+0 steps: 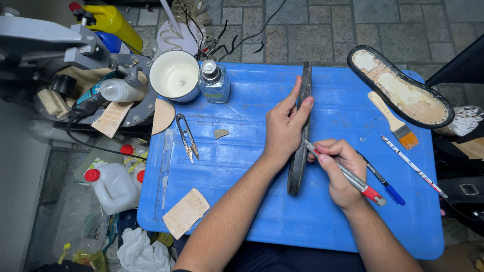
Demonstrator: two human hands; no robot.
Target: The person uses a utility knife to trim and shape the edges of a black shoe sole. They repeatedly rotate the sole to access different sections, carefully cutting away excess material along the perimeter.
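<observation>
Sole (300, 151) edge-up between hands; paintbrush (394, 121), snips (187, 137), bottle (214, 80) around.

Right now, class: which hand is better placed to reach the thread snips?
Left. The left hand steadies the sole on edge, on the same side as the thread snips. The right hand holds a pen, farther away.
</observation>
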